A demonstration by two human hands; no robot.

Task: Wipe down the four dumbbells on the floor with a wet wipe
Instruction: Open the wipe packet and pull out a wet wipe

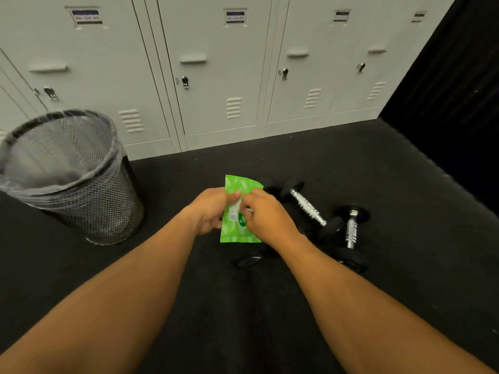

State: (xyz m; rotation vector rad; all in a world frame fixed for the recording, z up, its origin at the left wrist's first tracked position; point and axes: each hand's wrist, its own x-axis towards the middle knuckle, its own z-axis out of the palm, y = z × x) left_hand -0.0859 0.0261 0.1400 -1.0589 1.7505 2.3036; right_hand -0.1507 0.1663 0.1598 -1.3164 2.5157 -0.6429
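L hand (209, 211) gripping green wipes pack (237, 209), R hand (266, 215) pinching at its label flap. Dumbbells (310, 207) on floor (378, 184) just beside, mesh bin (81, 184) left.

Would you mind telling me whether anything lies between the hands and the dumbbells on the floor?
Only the green wipe pack itself: the left hand holds it and the right hand picks at its flap, so no wipe is out yet. Below and right, the dumbbells lie on open dark floor, nothing covering them; the bin stands well left.
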